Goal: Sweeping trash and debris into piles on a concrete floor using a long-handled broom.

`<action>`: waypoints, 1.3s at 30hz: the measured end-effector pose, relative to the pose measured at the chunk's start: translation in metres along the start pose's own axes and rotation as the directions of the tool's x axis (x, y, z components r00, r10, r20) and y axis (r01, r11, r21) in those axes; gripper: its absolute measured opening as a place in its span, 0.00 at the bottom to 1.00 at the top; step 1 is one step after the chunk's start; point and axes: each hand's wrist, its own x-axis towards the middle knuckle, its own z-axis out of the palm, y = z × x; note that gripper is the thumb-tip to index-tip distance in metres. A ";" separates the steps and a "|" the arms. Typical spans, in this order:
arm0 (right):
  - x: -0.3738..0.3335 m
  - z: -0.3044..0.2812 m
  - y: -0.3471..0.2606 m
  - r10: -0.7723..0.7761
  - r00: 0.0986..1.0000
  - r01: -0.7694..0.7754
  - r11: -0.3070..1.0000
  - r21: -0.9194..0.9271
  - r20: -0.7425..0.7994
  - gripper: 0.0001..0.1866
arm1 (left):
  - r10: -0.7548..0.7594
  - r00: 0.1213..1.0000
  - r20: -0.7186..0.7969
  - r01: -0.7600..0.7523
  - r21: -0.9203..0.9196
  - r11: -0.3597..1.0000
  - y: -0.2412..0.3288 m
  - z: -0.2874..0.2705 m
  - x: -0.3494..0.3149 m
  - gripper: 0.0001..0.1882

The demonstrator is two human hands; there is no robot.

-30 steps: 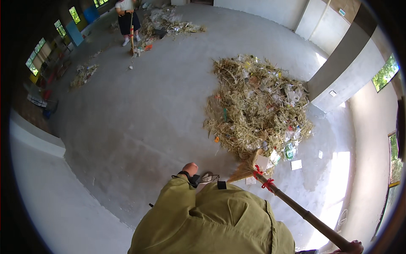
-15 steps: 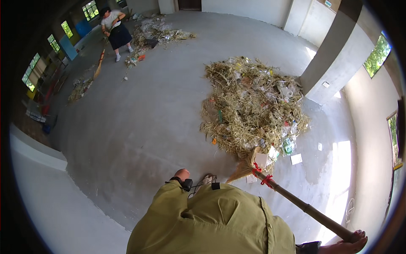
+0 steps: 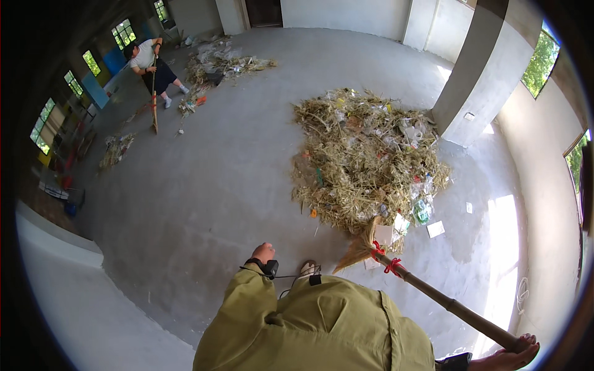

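At the lower right, my right hand (image 3: pixel 508 357) is wrapped round the end of a long bamboo handle. The handle belongs to a broom (image 3: pixel 458 307) with red ties near its bristles. Its straw head (image 3: pixel 359 250) rests on the floor against the near edge of a large heap of straw and litter (image 3: pixel 365 161). My left hand (image 3: pixel 264 252), with a dark band at the wrist, hangs in front of my body with its fingers curled in and nothing visible in them. A pale cardboard piece (image 3: pixel 383 234) lies beside the broom head.
A square pillar (image 3: pixel 482 80) stands right behind the heap. White paper (image 3: pixel 435 229) lies on the concrete floor (image 3: pixel 204 173). Far left, another person (image 3: pixel 151 68) holds a broom (image 3: pixel 154 105) near smaller litter piles (image 3: pixel 223 65). A low white ledge (image 3: pixel 59 238) runs along the left.
The other person has bent over and swung their broom more upright. My view has shifted slightly; my broom head stays at the heap's edge, and my right hand keeps its grip.
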 end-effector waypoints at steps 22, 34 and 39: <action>-0.005 0.018 -0.005 0.003 0.991 -0.019 0.993 0.121 0.134 0.09 | -0.199 0.963 -0.181 0.165 -0.189 0.968 -0.018 -0.021 0.003 0.23; -0.011 0.034 -0.009 0.002 0.992 -0.021 0.988 0.150 0.125 0.10 | 0.225 0.902 0.368 -0.287 0.125 0.950 -0.023 0.063 -0.027 0.15; -0.015 0.045 -0.010 -0.006 0.986 -0.023 0.985 0.173 0.167 0.10 | 0.183 0.900 0.394 -0.175 -0.057 0.983 -0.037 0.073 -0.043 0.14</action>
